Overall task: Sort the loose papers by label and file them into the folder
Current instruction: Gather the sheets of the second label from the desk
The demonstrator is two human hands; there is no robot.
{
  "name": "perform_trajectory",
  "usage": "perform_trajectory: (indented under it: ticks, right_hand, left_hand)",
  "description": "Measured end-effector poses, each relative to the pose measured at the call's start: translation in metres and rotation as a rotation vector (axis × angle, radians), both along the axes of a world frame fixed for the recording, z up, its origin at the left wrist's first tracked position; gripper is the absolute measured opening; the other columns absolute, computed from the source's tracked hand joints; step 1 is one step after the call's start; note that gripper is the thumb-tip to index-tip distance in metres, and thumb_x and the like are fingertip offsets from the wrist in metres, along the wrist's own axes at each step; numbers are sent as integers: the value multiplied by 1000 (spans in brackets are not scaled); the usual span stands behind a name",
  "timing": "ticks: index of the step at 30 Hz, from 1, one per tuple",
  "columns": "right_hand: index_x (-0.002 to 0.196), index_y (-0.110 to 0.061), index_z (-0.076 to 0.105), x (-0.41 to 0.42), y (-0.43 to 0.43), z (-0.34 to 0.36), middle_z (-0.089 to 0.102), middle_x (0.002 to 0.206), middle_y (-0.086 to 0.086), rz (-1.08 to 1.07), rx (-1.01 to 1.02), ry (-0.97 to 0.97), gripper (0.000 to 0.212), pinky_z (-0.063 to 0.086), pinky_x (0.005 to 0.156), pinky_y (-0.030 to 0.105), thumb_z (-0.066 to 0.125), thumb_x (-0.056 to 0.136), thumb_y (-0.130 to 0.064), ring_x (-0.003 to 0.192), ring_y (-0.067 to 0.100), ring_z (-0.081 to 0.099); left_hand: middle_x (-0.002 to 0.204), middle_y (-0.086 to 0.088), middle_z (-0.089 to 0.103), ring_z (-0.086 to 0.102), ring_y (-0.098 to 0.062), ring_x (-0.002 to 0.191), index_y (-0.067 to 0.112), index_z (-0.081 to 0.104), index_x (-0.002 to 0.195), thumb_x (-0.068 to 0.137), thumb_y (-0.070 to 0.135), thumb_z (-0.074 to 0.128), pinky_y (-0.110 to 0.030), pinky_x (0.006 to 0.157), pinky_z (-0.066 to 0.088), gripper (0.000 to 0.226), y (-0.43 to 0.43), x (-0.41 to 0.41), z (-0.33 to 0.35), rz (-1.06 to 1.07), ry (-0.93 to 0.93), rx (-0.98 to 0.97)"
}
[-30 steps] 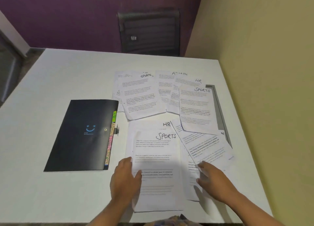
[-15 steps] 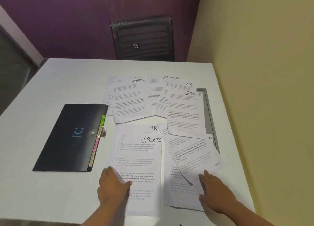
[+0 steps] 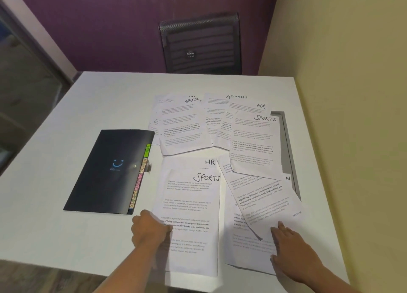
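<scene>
While the surface (image 3: 105, 107) carries loose papers (image 3: 220, 125) along its right edge and the shut folder (image 3: 110, 171) mid-left, left grip (image 3: 149, 229) pinches the near SPORTS sheet (image 3: 193, 204); right grip (image 3: 290, 248) lies flat, open, holding nothing: lift that sheet alone, gathering matching labels

Folder (image 3: 110, 171) sits on the left of the table (image 3: 66, 226) — papers (image 3: 220, 160) spread to its right, overlapping each other. Chair (image 3: 200, 44) is behind the table's far edge, and a hand rests on each near sheet — left hand (image 3: 149, 229), right hand (image 3: 293, 251).
</scene>
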State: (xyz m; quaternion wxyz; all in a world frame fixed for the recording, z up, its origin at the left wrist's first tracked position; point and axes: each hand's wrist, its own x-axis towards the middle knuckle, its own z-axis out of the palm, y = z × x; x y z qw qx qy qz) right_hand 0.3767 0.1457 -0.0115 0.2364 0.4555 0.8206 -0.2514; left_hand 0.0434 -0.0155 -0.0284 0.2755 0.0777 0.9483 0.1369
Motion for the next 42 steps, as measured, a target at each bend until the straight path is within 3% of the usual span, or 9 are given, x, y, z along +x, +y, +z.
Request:
perform_trajectory:
  ticks: [6,13,17,21,24,30,35,39,42]
  right_hand:
    - [157,-19,12,-4,-7,-3,0,168,5,29,33,-52,82,31,119,39,54,92,-45,154,27,9]
    - [154,-15,15,-14,-13,-5,4,167,11,53,87,-110,81,37,115,40,54,90,-45,152,32,12]
    - [156,-10,10,-20,-17,-6,0,166,16,59,92,-171,85,34,117,42,54,92,-45,152,37,9]
    - [155,-7,8,-29,-21,-3,-1,165,20,74,96,-258,89,35,115,43,55,91,-48,152,40,9]
    - [147,-12,25,-37,-21,6,15,163,16,68,124,-235,77,40,108,42,53,87,-50,148,35,22]
    - [129,-20,54,-87,-20,14,61,126,-4,-257,-88,286,49,44,94,26,67,86,-38,114,13,58]
    - [75,-21,45,-135,-21,20,46,70,-4,-681,-368,507,36,40,61,26,74,80,-40,60,15,45]
    - [62,-16,40,-153,-23,24,40,57,-3,-766,-184,533,42,37,52,24,77,81,-20,49,13,40]
    - [56,-17,42,-158,-28,24,46,56,-4,-764,-103,465,43,36,56,29,76,81,-22,55,14,43]
  left_hand:
    - [99,-5,61,59,-25,84,15,42,101,63,22,91,-37,70,52,62,-4,-7,-1,7,-94,85]
    - [76,2,66,63,-18,67,19,58,79,83,31,75,-29,57,50,21,-14,-9,-1,-39,-10,164]
    - [64,0,66,63,-20,60,16,63,71,95,39,59,-32,58,53,33,-18,-8,9,-61,18,244]
    - [59,-2,58,55,-18,54,14,54,64,89,31,69,-25,50,42,34,-18,-9,19,-19,57,292]
    - [67,-2,61,58,-18,61,11,57,69,88,23,70,-26,54,44,27,-15,-9,25,56,-19,371]
    - [84,-7,76,73,-27,80,8,72,86,90,14,70,-42,77,61,7,-19,-7,33,196,-292,646]
    - [94,-18,76,73,-30,87,0,68,96,84,12,75,-45,84,59,19,-24,-3,37,339,-509,741]
    - [80,-11,77,72,-25,67,-2,64,85,79,12,80,-31,57,56,22,-28,-9,36,351,-554,733]
    - [41,6,48,38,-8,34,10,41,58,82,11,77,-17,38,32,43,-28,-17,30,283,-531,689]
